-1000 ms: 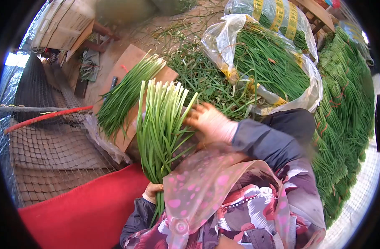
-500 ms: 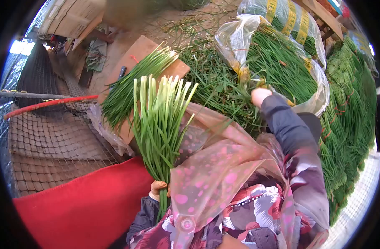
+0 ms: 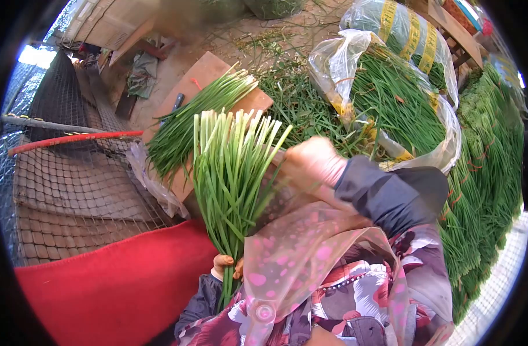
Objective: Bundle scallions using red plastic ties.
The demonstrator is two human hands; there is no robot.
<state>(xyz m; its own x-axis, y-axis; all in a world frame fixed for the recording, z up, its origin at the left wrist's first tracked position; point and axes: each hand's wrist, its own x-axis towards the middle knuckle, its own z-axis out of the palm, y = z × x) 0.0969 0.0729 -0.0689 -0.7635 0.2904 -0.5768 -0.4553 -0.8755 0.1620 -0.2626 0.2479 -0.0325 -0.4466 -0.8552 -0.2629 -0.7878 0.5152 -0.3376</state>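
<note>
My left hand [image 3: 223, 266] is closed around the green ends of a bunch of garlic chives [image 3: 226, 179], whose pale cut ends fan out upward. Just right of the bunch is my right hand [image 3: 316, 158], smeared by motion; its fingers cannot be made out, nor whether it touches a stalk. Behind the held bunch, another pile of chives [image 3: 189, 124] lies across a brown board [image 3: 212, 64]. A dark-handled knife [image 3: 178, 102] rests by the board's left side. A translucent pink-dotted apron [image 3: 304, 242] covers my lap.
Loose green trimmings [image 3: 296, 106] are heaped beyond my right hand. An open plastic bag [image 3: 338, 60] of chives stands behind, with another yellow-taped bag [image 3: 371, 23]. Tied chives are stacked [image 3: 483, 190] at right. Red cloth [image 3: 120, 282] and netting [image 3: 85, 196] lie left.
My right hand has moved left and nearer, from the trimmings by the bag to beside the held bunch. My left hand keeps its hold. The view has shifted slightly.
</note>
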